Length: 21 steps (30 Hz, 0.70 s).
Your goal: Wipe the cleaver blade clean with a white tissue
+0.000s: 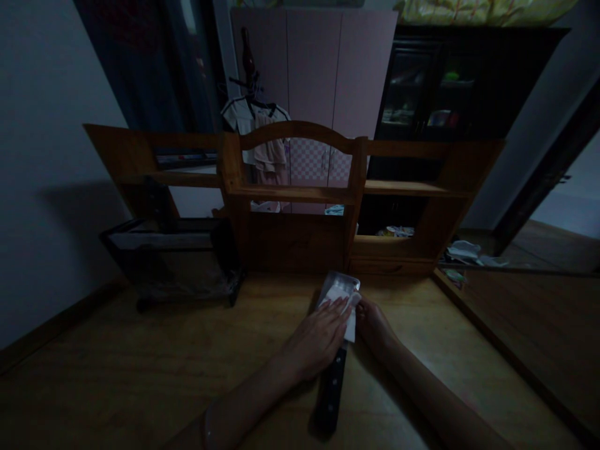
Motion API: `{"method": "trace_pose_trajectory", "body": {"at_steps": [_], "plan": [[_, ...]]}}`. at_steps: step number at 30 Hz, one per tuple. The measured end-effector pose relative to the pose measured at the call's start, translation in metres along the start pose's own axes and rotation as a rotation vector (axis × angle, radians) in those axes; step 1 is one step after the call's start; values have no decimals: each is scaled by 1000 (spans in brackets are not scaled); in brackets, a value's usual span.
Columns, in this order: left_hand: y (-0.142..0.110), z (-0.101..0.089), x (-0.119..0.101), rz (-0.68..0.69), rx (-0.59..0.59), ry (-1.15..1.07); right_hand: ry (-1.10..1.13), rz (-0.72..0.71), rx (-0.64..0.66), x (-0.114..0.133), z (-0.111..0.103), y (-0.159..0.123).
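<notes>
A cleaver (pixel 332 394) lies on the wooden desk, its black riveted handle towards me and its broad metal blade pointing away. White tissue (pixel 350 328) covers much of the blade, and the blade's far end shows beyond it. My left hand (pixel 323 331) lies over the tissue with its fingers stretched out flat, pressing on it above the blade. On the blade's right side, my right hand (pixel 370 319) is closed, pinching the tissue's edge between thumb and fingers. Its other fingertips are partly hidden in the dim light.
At the back of the desk (pixel 262 312) stands a wooden shelf unit (pixel 293 192). A dark-framed, box-like glass tank (pixel 173 262) sits at the left. A raised wooden edge (pixel 497 344) runs along the right. Clothes on a rack (pixel 269 144) and a pink wardrobe (pixel 312 69) are behind.
</notes>
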State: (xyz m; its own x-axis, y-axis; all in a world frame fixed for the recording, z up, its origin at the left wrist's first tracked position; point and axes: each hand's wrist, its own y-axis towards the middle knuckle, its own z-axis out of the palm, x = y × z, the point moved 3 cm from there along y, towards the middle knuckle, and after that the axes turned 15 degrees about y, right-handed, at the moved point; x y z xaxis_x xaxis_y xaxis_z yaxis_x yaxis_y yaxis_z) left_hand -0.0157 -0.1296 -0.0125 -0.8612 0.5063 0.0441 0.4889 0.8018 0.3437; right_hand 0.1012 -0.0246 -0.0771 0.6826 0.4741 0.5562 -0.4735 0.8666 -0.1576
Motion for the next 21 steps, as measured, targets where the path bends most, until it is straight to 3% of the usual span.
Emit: {"method": "trace_pose_trajectory", "body": {"at_steps": [10,17,21], "plan": [[0,1,11,-129,-64,43,-50,-31,-27,5,2,-6],[-3,11,32,-302,-185,37,-117,-33,5,5,7,-7],[-6,7,42,-392,-272,-52,-112,-6,42,4,10,-8]]}}
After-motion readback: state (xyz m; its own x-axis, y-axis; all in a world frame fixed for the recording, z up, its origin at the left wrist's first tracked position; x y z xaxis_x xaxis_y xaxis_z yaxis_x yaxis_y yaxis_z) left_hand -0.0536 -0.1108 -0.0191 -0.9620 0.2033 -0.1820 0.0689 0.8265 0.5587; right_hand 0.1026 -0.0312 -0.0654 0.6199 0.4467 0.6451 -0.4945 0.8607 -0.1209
